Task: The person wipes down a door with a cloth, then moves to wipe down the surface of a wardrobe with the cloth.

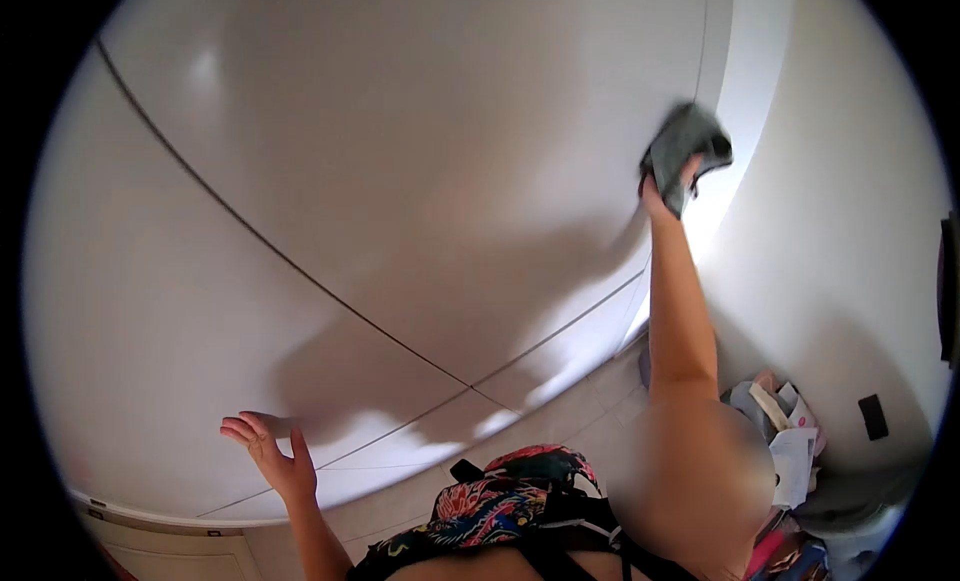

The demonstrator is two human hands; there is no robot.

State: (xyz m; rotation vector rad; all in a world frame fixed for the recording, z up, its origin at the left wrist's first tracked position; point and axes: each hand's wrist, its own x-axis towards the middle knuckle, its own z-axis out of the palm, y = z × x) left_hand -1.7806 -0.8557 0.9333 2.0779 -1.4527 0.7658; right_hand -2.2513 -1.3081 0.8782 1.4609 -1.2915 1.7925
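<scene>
In the head view, your right hand (660, 196) grips the grey cloth (685, 146) against the white panel (400, 171), far and right, near its edge. Your left hand (270, 456), near and left, is empty, fingers spread, close to the panel.

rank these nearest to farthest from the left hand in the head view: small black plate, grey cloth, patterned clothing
1. Patterned clothing, worn on the body, lower middle.
2. Grey cloth, up to the right, in the right hand.
3. Small black plate, on the wall at far right.
</scene>
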